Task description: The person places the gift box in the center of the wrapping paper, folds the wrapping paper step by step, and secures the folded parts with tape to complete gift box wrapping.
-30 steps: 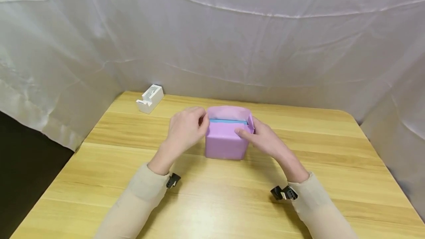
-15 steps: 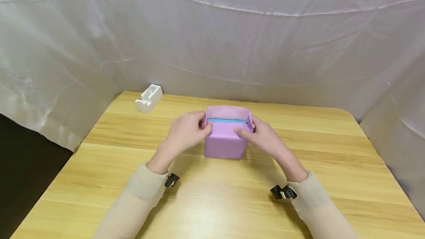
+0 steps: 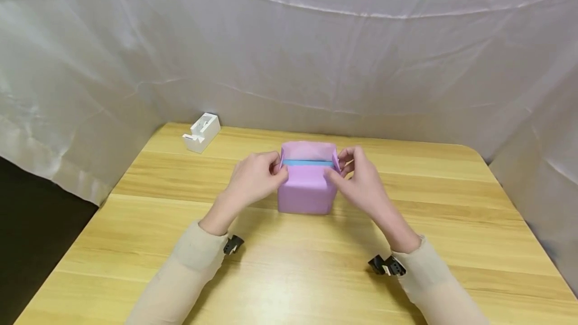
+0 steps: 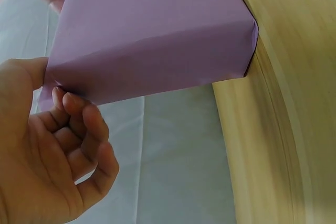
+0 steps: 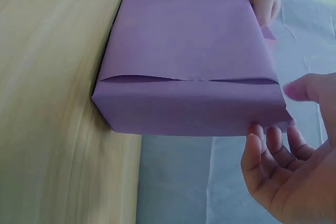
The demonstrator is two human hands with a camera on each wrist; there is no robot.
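Note:
A box wrapped in purple paper (image 3: 305, 195) stands upright on the wooden table in the head view. Its paper rises past the top at the back and sides, and a blue strip (image 3: 308, 163) shows inside. At the upper left corner my left hand (image 3: 254, 177) pinches the paper, thumb in front and curled fingertips at the side. My right hand (image 3: 361, 182) holds the upper right corner likewise, its thumb at the front edge and fingers bent against the side flap. In the right wrist view, a paper seam (image 5: 197, 80) runs along the box, gaping slightly.
A white tape dispenser (image 3: 201, 133) sits at the table's back left. Behind the wooden table (image 3: 289, 275) hangs a pale grey cloth (image 3: 289, 54), which also runs along both sides. Small black cameras (image 3: 233, 245) are strapped at the wrists.
My left thumb has come onto the front of the paper. My right fingers have shifted up and outward along the side, and the right flap now stands further inward.

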